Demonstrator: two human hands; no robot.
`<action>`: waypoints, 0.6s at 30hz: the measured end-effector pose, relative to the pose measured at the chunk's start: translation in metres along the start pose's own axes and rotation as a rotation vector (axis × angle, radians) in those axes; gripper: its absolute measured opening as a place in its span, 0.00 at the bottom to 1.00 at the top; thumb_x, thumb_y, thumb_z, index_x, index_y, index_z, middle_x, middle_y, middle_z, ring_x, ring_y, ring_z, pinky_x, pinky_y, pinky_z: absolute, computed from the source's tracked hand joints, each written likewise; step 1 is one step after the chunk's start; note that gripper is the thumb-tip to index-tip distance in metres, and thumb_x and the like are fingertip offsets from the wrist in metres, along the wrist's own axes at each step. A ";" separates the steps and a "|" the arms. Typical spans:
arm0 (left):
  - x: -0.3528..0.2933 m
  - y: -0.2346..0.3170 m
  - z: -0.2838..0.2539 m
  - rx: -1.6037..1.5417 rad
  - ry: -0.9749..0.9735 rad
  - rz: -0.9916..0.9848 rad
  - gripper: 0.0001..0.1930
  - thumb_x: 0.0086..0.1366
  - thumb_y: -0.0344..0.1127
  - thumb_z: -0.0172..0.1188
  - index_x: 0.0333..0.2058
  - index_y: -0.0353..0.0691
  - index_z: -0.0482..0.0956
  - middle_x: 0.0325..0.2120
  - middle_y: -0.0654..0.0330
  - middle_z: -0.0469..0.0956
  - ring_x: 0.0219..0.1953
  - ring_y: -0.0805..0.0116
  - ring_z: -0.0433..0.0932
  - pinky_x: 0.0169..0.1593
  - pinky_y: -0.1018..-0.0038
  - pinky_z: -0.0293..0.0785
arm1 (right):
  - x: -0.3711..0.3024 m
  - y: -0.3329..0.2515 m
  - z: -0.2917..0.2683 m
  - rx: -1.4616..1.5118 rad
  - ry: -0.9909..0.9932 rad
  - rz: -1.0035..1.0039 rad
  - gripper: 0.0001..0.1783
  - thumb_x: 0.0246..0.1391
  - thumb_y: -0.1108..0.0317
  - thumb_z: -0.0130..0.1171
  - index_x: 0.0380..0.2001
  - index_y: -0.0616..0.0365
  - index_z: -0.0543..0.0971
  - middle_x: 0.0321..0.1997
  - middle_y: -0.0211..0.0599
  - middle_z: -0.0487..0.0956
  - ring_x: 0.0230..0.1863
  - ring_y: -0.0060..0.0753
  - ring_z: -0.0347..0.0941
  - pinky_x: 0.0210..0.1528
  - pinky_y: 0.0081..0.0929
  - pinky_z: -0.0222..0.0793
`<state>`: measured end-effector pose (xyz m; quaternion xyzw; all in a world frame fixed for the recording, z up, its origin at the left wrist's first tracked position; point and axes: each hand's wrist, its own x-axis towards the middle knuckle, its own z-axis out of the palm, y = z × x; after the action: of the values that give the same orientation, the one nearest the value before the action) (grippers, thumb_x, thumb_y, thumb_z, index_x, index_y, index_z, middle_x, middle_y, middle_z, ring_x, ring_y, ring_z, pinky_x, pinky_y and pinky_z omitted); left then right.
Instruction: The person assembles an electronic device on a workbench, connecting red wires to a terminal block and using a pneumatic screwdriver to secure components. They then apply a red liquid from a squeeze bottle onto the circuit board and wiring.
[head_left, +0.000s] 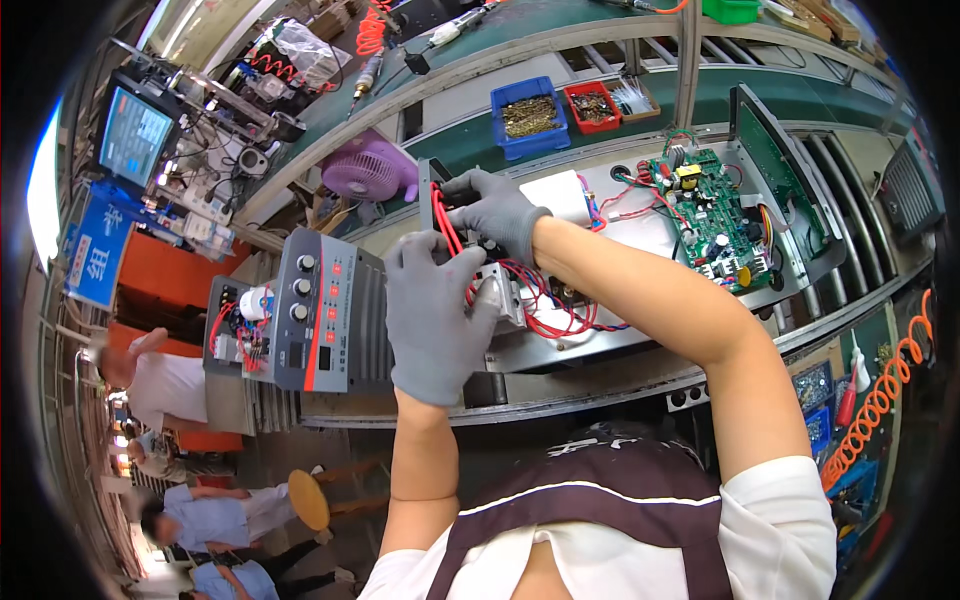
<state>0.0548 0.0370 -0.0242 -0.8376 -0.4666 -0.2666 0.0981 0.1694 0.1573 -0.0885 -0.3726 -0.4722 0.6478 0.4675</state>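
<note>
Both my hands wear grey gloves and work at the left end of a long metal chassis (pixel 560 348). Bright red wires (pixel 443 218) run down beside a dark upright end panel (pixel 427 180). My right hand (pixel 497 212) curls its fingers round the upper wires, close to that panel. Lower down, my left hand (pixel 437 318) has its fingers and thumb bent about the same wires, partly hiding them. Next to the left thumb sits a pale metal block (pixel 511 300). More red and blue wires (pixel 545 310) loop across the chassis towards a white cylinder (pixel 556 199) and a green circuit board (pixel 705 215).
Left of my hands stands a grey unit with a knobbed front panel (pixel 318 310). Behind the chassis are a blue bin of brass parts (pixel 528 115), a red bin (pixel 592 107) and a purple fan (pixel 365 170). An orange coiled hose (pixel 880 400) hangs at right. Other people are at left.
</note>
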 end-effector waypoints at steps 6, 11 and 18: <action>0.001 0.000 -0.007 0.082 -0.106 -0.014 0.16 0.50 0.35 0.61 0.40 0.42 0.78 0.44 0.48 0.67 0.49 0.48 0.64 0.53 0.59 0.62 | 0.002 -0.003 -0.008 0.025 -0.159 -0.033 0.27 0.45 0.83 0.52 0.53 0.61 0.73 0.44 0.38 0.78 0.42 0.28 0.75 0.47 0.25 0.72; 0.000 -0.002 -0.006 0.136 -0.101 0.024 0.13 0.50 0.35 0.60 0.37 0.45 0.79 0.46 0.50 0.69 0.51 0.47 0.65 0.50 0.57 0.67 | -0.013 -0.006 -0.008 -0.519 0.226 -0.337 0.26 0.40 0.69 0.62 0.48 0.56 0.76 0.40 0.41 0.78 0.45 0.36 0.74 0.50 0.27 0.69; 0.001 -0.004 -0.001 0.152 -0.075 0.080 0.11 0.52 0.33 0.57 0.36 0.44 0.79 0.49 0.49 0.69 0.51 0.44 0.66 0.49 0.56 0.68 | -0.015 -0.036 -0.020 -1.376 0.199 -1.036 0.13 0.43 0.63 0.61 0.36 0.46 0.80 0.33 0.33 0.72 0.44 0.39 0.69 0.43 0.33 0.69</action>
<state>0.0517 0.0391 -0.0231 -0.8550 -0.4551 -0.1948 0.1545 0.2012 0.1523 -0.0589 -0.3654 -0.8264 -0.1120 0.4136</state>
